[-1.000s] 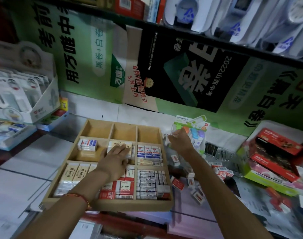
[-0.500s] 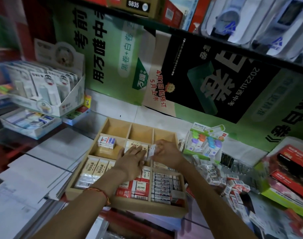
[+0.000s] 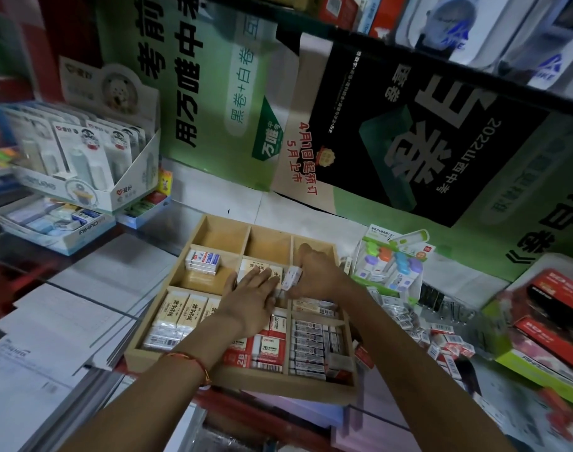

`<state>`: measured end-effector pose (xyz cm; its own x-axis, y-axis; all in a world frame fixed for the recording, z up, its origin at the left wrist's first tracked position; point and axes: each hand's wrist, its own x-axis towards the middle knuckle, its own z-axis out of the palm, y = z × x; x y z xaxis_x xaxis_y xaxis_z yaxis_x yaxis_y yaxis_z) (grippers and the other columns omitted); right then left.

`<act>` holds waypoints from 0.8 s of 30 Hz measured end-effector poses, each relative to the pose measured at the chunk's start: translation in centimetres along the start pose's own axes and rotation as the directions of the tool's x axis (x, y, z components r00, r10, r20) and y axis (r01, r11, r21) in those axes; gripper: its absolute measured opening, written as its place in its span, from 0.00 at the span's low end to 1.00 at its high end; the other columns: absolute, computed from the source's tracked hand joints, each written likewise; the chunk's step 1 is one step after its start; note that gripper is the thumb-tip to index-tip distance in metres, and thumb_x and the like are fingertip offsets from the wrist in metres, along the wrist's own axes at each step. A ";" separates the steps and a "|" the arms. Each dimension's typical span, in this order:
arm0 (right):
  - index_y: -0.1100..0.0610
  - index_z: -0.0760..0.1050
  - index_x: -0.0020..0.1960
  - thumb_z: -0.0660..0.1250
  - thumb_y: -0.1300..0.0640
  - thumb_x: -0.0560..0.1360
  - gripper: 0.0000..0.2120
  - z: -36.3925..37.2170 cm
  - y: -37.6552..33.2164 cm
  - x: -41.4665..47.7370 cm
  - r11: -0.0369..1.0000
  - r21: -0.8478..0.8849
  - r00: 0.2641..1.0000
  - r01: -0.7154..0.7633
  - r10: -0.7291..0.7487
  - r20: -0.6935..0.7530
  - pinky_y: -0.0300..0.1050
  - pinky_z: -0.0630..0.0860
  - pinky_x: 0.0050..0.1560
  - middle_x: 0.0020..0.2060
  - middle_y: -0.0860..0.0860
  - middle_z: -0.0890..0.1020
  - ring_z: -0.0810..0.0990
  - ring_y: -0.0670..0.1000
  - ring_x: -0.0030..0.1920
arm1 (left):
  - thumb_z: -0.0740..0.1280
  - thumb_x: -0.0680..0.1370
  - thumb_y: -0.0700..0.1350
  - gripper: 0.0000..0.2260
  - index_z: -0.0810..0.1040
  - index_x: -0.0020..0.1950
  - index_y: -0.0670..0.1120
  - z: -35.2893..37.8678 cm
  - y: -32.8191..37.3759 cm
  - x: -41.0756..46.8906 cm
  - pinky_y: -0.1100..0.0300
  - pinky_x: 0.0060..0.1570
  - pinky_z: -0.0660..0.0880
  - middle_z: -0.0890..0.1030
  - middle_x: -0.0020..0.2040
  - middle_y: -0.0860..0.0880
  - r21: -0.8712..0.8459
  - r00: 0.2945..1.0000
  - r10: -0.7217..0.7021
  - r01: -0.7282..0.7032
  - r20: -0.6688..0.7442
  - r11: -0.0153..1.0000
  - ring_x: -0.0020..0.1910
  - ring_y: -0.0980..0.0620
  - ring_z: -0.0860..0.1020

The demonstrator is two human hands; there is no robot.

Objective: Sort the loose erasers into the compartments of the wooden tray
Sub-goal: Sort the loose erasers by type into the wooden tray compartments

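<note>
**A:** What lies nearest?

**B:** The front wall of the wooden tray [image 3: 278, 386]. Both forearms reach over it, and a red thread band [image 3: 197, 362] circles the left wrist.

**A:** And the tray's near row?

**B:** Long cream erasers [image 3: 180, 316] are in its left compartment and red-and-white 2B erasers [image 3: 267, 352] in the middle. Small banded erasers [image 3: 311, 347] are stacked on the right.

**A:** The hands?

**B:** The left hand [image 3: 254, 300] lies palm down, fingers straight, on the pale erasers [image 3: 257, 266] of the tray's centre compartment. It grips nothing. Just to its right, the right hand [image 3: 316, 277] pinches a small white eraser [image 3: 292, 278] between thumb and fingertips. That eraser is over the divider on the right side of the centre compartment. Whether it touches the wood I cannot tell.

**A:** What else is in that row?

**B:** A short stack of blue-and-red erasers [image 3: 202, 261] in the left compartment.

**A:** And the loose erasers [image 3: 445, 345]?

**B:** They are scattered on the counter to the right of the tray.

**A:** Farther off?

**B:** A pack of coloured stationery [image 3: 392, 265] stands beyond the tray's far right corner, and a white display box [image 3: 92, 177] sits off to the far left. Green and black posters [image 3: 409, 141] hang behind the tray.
</note>
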<state>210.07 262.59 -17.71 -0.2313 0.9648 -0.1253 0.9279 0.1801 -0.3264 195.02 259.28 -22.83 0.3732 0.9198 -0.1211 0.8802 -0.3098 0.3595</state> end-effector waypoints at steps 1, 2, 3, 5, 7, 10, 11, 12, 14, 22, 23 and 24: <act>0.59 0.65 0.52 0.76 0.59 0.65 0.24 0.1 0.3 0.0 1.000 0.004 1.000 0.022 -0.022 0.006 0.38 0.63 0.28 0.44 0.53 0.74 0.72 0.51 0.43 | 0.48 0.82 0.50 0.22 0.50 0.77 0.52 0.1 0.0 0.0 0.49 0.71 0.36 0.46 0.77 0.54 0.004 1.000 0.000 0.000 0.001 1.000 0.75 0.54 0.42; 0.59 0.67 0.52 0.76 0.58 0.65 0.23 0.2 0.4 0.1 0.998 -0.001 0.998 0.064 -0.064 -0.001 0.40 0.65 0.31 0.46 0.54 0.76 0.72 0.51 0.43 | 0.48 0.83 0.50 0.22 0.50 0.77 0.52 0.1 0.0 0.0 0.49 0.71 0.36 0.46 0.77 0.54 0.007 1.000 0.000 0.000 0.002 1.000 0.75 0.54 0.42; 0.60 0.71 0.52 0.77 0.57 0.65 0.21 0.2 0.6 0.2 0.994 -0.030 0.994 0.108 -0.108 -0.010 0.41 0.66 0.36 0.49 0.55 0.77 0.72 0.51 0.45 | 0.48 0.83 0.50 0.22 0.49 0.77 0.52 0.1 0.0 0.0 0.49 0.71 0.36 0.46 0.77 0.54 0.008 1.000 -0.001 0.001 0.002 1.000 0.75 0.54 0.42; 0.63 0.75 0.56 0.75 0.55 0.67 0.22 0.1 0.9 0.2 0.978 -0.096 0.983 0.183 -0.184 -0.004 0.42 0.68 0.48 0.54 0.57 0.75 0.73 0.53 0.51 | 0.47 0.83 0.50 0.22 0.49 0.77 0.52 0.0 0.1 0.0 0.49 0.71 0.36 0.46 0.77 0.54 0.007 1.000 -0.004 0.004 0.004 1.000 0.75 0.54 0.42; 0.63 0.76 0.57 0.71 0.52 0.72 0.19 0.1 0.9 -0.2 0.961 -0.116 0.967 0.253 -0.254 0.007 0.45 0.70 0.57 0.55 0.57 0.75 0.73 0.54 0.55 | 0.47 0.83 0.50 0.22 0.48 0.77 0.52 -0.1 0.2 -0.2 0.49 0.72 0.36 0.45 0.77 0.54 0.013 1.000 -0.006 0.006 0.005 1.000 0.75 0.54 0.42; 0.63 0.76 0.54 0.61 0.50 0.78 0.16 0.7 0.6 -0.8 0.906 -0.255 0.940 0.339 -0.337 0.051 0.47 0.70 0.52 0.50 0.57 0.77 0.74 0.54 0.52 | 0.47 0.83 0.50 0.22 0.48 0.77 0.52 -0.1 0.3 -0.3 0.49 0.72 0.36 0.45 0.77 0.53 0.010 1.000 -0.011 0.011 0.001 1.000 0.75 0.54 0.42; 0.63 0.76 0.54 0.60 0.50 0.79 0.16 0.8 0.6 -0.9 0.900 -0.280 0.942 0.333 -0.332 0.049 0.46 0.69 0.50 0.50 0.57 0.77 0.74 0.54 0.51 | 0.47 0.83 0.50 0.22 0.47 0.77 0.52 -0.2 0.3 -0.3 0.49 0.71 0.36 0.45 0.77 0.53 0.006 1.000 -0.012 0.012 0.001 1.000 0.75 0.54 0.42; 0.63 0.76 0.53 0.60 0.50 0.79 0.16 0.6 0.7 -0.8 0.917 -0.272 0.954 0.292 -0.298 0.021 0.45 0.68 0.47 0.49 0.57 0.77 0.74 0.53 0.48 | 0.48 0.83 0.50 0.22 0.48 0.77 0.52 -0.2 0.3 -0.3 0.49 0.71 0.36 0.45 0.77 0.53 0.003 1.000 -0.010 0.010 0.001 1.000 0.75 0.54 0.42; 0.62 0.75 0.46 0.60 0.51 0.79 0.14 -0.1 1.0 -0.6 0.977 -0.160 0.982 0.141 -0.159 -0.100 0.45 0.67 0.42 0.43 0.58 0.77 0.73 0.53 0.41 | 0.48 0.83 0.50 0.22 0.48 0.77 0.52 -0.3 0.3 -0.4 0.49 0.71 0.36 0.45 0.77 0.54 0.000 1.000 -0.007 0.007 0.006 1.000 0.75 0.55 0.42; 0.60 0.69 0.49 0.64 0.58 0.77 0.07 0.8 -0.4 0.4 0.910 0.380 0.976 -0.166 0.206 -0.066 0.40 0.72 0.27 0.31 0.54 0.78 0.77 0.45 0.24 | 0.46 0.83 0.50 0.22 0.47 0.77 0.52 -0.1 0.3 -0.4 0.49 0.71 0.37 0.45 0.77 0.54 0.018 1.000 -0.012 0.012 0.000 1.000 0.75 0.55 0.42; 0.61 0.68 0.53 0.64 0.58 0.76 0.09 1.2 -0.7 0.6 0.931 0.322 0.977 -0.171 0.203 -0.069 0.40 0.72 0.27 0.37 0.57 0.79 0.80 0.49 0.30 | 0.46 0.83 0.50 0.22 0.47 0.77 0.52 -0.2 0.3 -0.4 0.49 0.71 0.37 0.45 0.77 0.54 0.019 1.000 -0.011 0.011 0.000 1.000 0.75 0.55 0.42; 0.63 0.69 0.55 0.64 0.59 0.75 0.11 1.4 -1.0 0.7 0.952 0.258 0.976 -0.166 0.195 -0.093 0.41 0.72 0.30 0.42 0.59 0.80 0.82 0.55 0.37 | 0.46 0.83 0.50 0.22 0.47 0.77 0.52 -0.1 0.3 -0.4 0.49 0.71 0.36 0.45 0.77 0.54 0.019 1.000 -0.010 0.010 0.000 1.000 0.75 0.55 0.42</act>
<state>208.52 262.81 -18.81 -0.0179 0.9949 -0.0992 0.8461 -0.0378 -0.5317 195.10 258.84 -22.54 0.3641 0.9230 -0.1245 0.8895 -0.3049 0.3403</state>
